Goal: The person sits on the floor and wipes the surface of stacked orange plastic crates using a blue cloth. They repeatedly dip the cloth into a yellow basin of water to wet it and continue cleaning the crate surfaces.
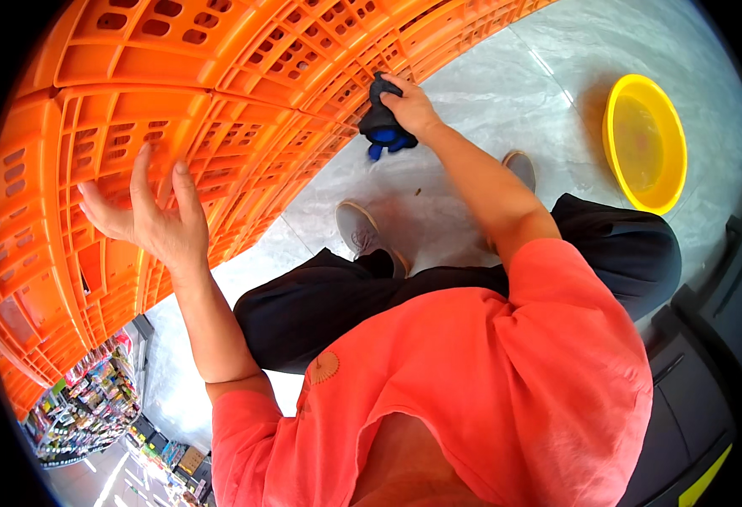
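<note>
My right hand [405, 104] grips a bunched black-and-blue cloth [383, 117] against the lower part of the stacked orange plastic crates [250, 127]. Bright blue folds hang from the cloth's lower end; its exact kind cannot be made out. Raised on the left, my left hand [162, 222] has its fingers spread and holds nothing. It is in front of the crates' slotted side walls, and whether the fingertips touch them is not clear.
A yellow plastic basin [643, 146] stands on the grey tiled floor [491, 82] at the right. My grey shoes [358, 228] are close to the crates. Dark grey boxes or drawers [675, 393] lie behind me on the right. Shelves of packaged goods [92, 405] appear lower left.
</note>
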Demonstrator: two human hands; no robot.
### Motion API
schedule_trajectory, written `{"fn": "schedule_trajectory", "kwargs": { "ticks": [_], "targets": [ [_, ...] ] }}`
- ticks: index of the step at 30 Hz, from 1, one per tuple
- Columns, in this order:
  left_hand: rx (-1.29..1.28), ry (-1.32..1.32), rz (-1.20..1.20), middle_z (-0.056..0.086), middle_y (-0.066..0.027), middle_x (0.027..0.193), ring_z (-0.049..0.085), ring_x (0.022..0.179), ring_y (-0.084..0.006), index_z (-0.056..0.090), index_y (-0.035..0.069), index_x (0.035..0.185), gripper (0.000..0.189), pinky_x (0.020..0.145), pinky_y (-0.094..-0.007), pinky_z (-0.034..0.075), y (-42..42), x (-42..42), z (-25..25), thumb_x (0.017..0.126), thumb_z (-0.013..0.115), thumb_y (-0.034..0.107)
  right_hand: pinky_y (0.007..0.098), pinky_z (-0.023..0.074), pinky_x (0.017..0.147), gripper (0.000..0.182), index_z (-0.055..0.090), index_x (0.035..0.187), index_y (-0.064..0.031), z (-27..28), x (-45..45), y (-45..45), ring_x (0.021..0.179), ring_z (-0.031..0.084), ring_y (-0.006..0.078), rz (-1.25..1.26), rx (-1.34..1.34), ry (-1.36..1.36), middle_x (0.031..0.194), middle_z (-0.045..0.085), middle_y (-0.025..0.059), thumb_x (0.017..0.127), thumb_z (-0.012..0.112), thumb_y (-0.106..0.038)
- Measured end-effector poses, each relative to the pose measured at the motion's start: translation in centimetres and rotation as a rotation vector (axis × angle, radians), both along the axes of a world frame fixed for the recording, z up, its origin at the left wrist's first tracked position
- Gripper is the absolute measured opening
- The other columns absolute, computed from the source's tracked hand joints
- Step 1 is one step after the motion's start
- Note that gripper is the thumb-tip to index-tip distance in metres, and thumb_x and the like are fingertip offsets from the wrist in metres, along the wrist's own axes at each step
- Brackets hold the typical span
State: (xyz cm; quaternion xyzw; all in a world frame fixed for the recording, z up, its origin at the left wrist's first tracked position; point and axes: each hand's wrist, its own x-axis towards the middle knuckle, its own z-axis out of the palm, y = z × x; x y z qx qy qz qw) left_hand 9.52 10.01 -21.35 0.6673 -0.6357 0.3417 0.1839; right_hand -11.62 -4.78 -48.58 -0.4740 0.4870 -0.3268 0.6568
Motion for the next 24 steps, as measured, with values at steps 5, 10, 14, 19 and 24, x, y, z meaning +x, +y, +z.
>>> {"fn": "schedule_trajectory", "kwargs": {
  "ticks": [5,10,14,19,24],
  "targets": [
    [0.009,-0.009,0.012,0.012,-0.0229,0.149,0.007,0.138,-0.0419,0.067,0.018,0.113,0.037,0.110,-0.0537,0.010,0.1,0.0,0.2,0.079,0.072,0.031,0.0334,0.0488,0.083,0.039,0.054,0.125,-0.0093,-1.1,-1.9,-0.2,0.098,0.062,0.0280,-0.040,-0.237,0.351,0.110,0.064,0.0167,0.088,0.057,-0.019],
    [-0.002,0.013,0.004,0.012,-0.0212,0.149,0.008,0.138,-0.0394,0.066,0.020,0.114,0.037,0.110,-0.0524,0.011,0.0,-0.2,0.2,0.079,0.073,0.030,0.0402,0.0468,0.088,0.045,0.049,0.130,-0.0144,3.2,-1.1,-2.4,0.106,0.057,0.0351,0.019,-0.187,0.624,0.116,0.060,0.0183,0.086,0.053,-0.024],
    [0.000,0.009,-0.003,0.010,-0.0232,0.149,0.006,0.138,-0.0422,0.067,0.016,0.113,0.037,0.110,-0.0554,0.008,-0.4,-0.3,-0.1,0.079,0.072,0.031,0.0374,0.0458,0.090,0.043,0.054,0.125,-0.0081,1.0,-1.9,-4.6,0.108,0.057,0.0304,0.146,-0.149,0.464,0.117,0.060,0.0181,0.084,0.053,-0.020],
    [0.002,-0.020,0.031,0.009,-0.0238,0.149,0.005,0.138,-0.0412,0.067,0.016,0.113,0.037,0.110,-0.0546,0.008,-0.1,-0.1,0.1,0.079,0.072,0.030,0.0321,0.0479,0.084,0.041,0.057,0.122,-0.0043,3.6,-2.4,-2.4,0.095,0.062,0.0263,0.015,-0.074,0.052,0.105,0.065,0.0152,0.083,0.059,-0.018],
    [0.011,0.004,-0.008,0.010,-0.0236,0.149,0.006,0.138,-0.0404,0.066,0.017,0.114,0.037,0.111,-0.0536,0.008,0.0,0.0,0.2,0.079,0.071,0.029,0.0368,0.0517,0.076,0.035,0.060,0.110,-0.0028,5.1,1.0,-0.9,0.087,0.065,0.0326,-0.424,-0.358,0.103,0.096,0.066,0.0194,0.081,0.063,-0.023]
  ]
}}
